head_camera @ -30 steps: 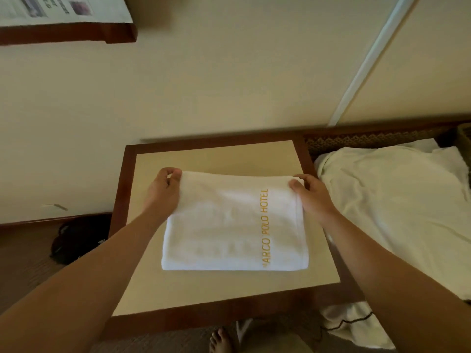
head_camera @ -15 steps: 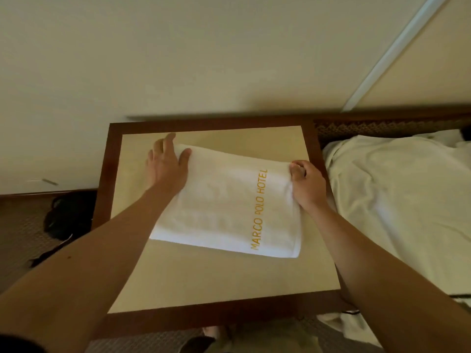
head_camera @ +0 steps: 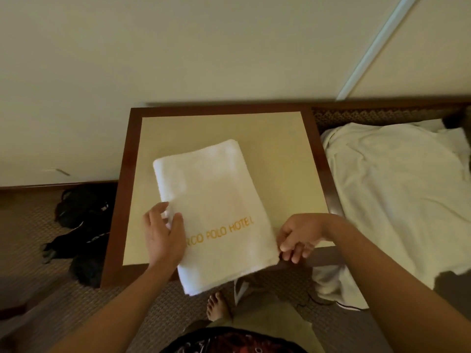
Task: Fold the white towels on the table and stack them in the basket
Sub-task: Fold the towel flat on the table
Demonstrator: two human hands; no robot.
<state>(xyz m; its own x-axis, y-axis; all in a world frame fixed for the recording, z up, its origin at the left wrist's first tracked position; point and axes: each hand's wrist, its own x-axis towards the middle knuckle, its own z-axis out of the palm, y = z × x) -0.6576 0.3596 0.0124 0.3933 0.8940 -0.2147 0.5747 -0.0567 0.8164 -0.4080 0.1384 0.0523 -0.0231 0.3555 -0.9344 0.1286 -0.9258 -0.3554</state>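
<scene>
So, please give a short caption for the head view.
Both hands, left and right, hold a folded white towel on the table.

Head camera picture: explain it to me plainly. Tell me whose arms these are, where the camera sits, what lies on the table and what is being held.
There is no machine here. A person wears one camera on the head, and it looks forward and down, so the two bare arms that reach in from the bottom edge are the wearer's own.

On the wooden-rimmed table lies a folded white towel with gold lettering; its near end hangs over the table's front edge. The left hand grips the towel's left edge, and the right hand pinches its right edge near the front corner.

Beside the table on the right lies a loose white cloth. On the carpet to the left is a dark bag. No basket can be made out.
</scene>
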